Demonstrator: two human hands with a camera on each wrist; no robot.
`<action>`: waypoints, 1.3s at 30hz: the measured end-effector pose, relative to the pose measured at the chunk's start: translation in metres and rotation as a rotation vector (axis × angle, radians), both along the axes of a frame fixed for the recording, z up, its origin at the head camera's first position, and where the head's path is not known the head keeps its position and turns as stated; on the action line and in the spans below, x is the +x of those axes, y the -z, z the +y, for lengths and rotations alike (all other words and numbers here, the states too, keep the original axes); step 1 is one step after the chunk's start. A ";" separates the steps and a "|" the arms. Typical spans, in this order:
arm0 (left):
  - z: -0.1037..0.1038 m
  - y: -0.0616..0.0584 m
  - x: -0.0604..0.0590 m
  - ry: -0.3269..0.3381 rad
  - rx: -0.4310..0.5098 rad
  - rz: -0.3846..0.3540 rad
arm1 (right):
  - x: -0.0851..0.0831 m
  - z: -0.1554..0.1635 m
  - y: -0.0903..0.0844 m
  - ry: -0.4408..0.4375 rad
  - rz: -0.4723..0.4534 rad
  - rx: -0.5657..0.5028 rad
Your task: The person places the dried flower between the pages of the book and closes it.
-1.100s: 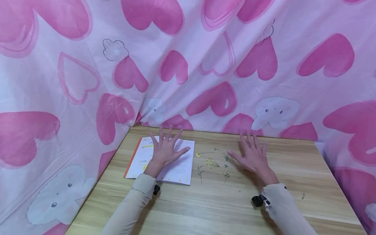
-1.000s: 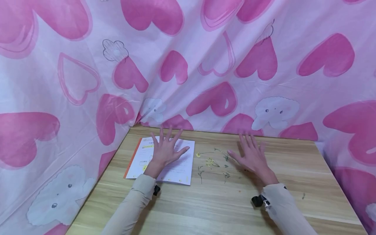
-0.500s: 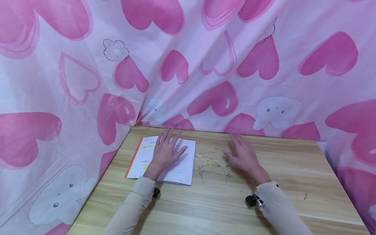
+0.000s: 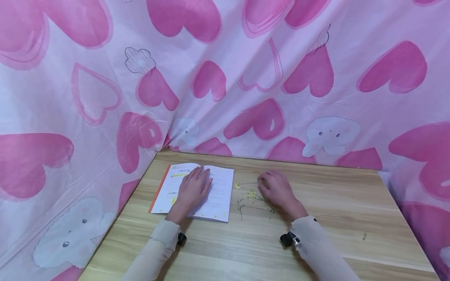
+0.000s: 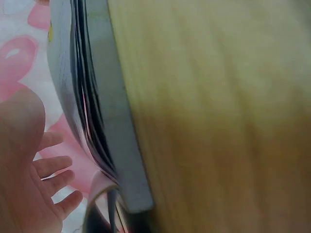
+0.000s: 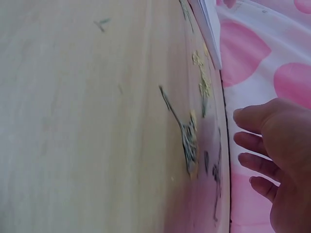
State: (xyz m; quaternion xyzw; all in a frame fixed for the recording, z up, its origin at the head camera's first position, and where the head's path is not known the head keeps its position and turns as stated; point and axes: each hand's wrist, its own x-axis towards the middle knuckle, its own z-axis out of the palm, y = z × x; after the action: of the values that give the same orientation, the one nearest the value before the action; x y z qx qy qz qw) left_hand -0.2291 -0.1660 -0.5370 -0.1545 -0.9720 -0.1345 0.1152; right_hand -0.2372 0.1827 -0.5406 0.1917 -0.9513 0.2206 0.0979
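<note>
Head view: left hand (image 4: 191,190) flat, pressing booklet (image 4: 219,195); right hand (image 4: 277,190) loosely curled over dried flowers (image 4: 251,194), holding nothing; next needs delicate pinch

A light wooden table (image 4: 337,218) carried everything. An open booklet (image 4: 221,195) with an orange edge lay flat on it under the left hand (image 4: 192,190). Dried flower sprigs (image 4: 250,194) lay scattered on the wood between the two hands, some beneath the right hand (image 4: 277,190).
</note>
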 end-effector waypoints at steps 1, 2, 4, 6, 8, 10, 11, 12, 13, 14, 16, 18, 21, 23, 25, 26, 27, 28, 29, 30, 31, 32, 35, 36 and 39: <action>-0.001 0.001 0.002 -0.001 0.003 -0.004 | -0.001 -0.002 0.001 0.002 -0.009 0.002; -0.003 0.002 0.003 -0.001 0.008 -0.006 | -0.002 -0.003 0.002 0.005 -0.021 0.006; -0.005 0.005 0.006 -0.001 0.020 -0.003 | -0.003 -0.006 0.005 0.012 -0.047 0.017; -0.008 0.007 0.007 -0.001 0.027 -0.002 | -0.006 -0.008 0.007 0.020 -0.069 0.025; -0.011 0.008 0.009 0.005 0.028 -0.002 | -0.008 -0.009 0.009 0.030 -0.079 0.034; -0.014 0.009 0.010 0.015 0.031 -0.018 | -0.010 -0.011 0.009 0.041 -0.087 0.035; -0.016 0.010 0.010 0.020 0.034 -0.030 | -0.011 -0.012 0.009 0.046 -0.093 0.034; -0.016 0.010 0.011 0.023 0.035 -0.043 | -0.011 -0.012 0.009 0.051 -0.098 0.033; -0.017 0.010 0.011 0.027 0.037 -0.054 | -0.011 -0.013 0.009 0.054 -0.105 0.033; -0.018 0.010 0.012 0.029 0.041 -0.070 | -0.011 -0.014 0.009 0.059 -0.115 0.030; -0.019 0.010 0.012 0.031 0.045 -0.093 | -0.010 -0.015 0.009 0.068 -0.137 0.031; -0.020 0.009 0.012 0.035 0.046 -0.100 | -0.009 -0.016 0.009 0.069 -0.143 0.033; -0.021 0.007 0.011 0.053 0.049 -0.088 | -0.008 -0.017 0.010 0.064 -0.117 0.045; -0.022 0.006 0.010 0.061 0.045 -0.069 | -0.007 -0.019 0.010 0.052 -0.077 0.067; -0.023 0.006 0.010 0.063 0.043 -0.070 | -0.005 -0.020 0.010 0.045 -0.045 0.090; -0.023 0.005 0.009 0.062 0.042 -0.075 | -0.005 -0.021 0.009 0.043 -0.034 0.100; -0.023 0.005 0.009 0.060 0.039 -0.083 | -0.004 -0.021 0.009 0.043 -0.028 0.109; -0.024 0.005 0.009 0.058 0.040 -0.092 | -0.003 -0.022 0.010 0.042 -0.024 0.119; -0.024 0.005 0.008 0.057 0.041 -0.098 | -0.003 -0.022 0.010 0.046 -0.027 0.121; -0.024 0.005 0.008 0.057 0.042 -0.102 | -0.002 -0.022 0.010 0.050 -0.029 0.123; -0.024 0.005 0.008 0.057 0.043 -0.105 | -0.002 -0.022 0.010 0.053 -0.035 0.122; -0.025 0.005 0.007 0.057 0.046 -0.106 | -0.002 -0.022 0.011 0.055 -0.041 0.119; -0.026 0.005 0.007 0.058 0.050 -0.101 | -0.002 -0.022 0.012 0.068 -0.058 0.108; -0.027 0.005 0.007 0.057 0.052 -0.106 | -0.002 -0.022 0.012 0.070 -0.064 0.106; -0.028 0.005 0.007 0.054 0.049 -0.123 | -0.001 -0.025 0.010 0.077 -0.093 0.092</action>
State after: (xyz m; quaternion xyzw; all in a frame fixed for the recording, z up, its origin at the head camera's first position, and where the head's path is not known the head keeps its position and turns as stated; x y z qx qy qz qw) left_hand -0.2221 -0.1943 -0.5417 -0.1692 -0.9691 -0.1707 0.0553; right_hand -0.2385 0.1582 -0.5510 0.1489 -0.9706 0.1812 0.0530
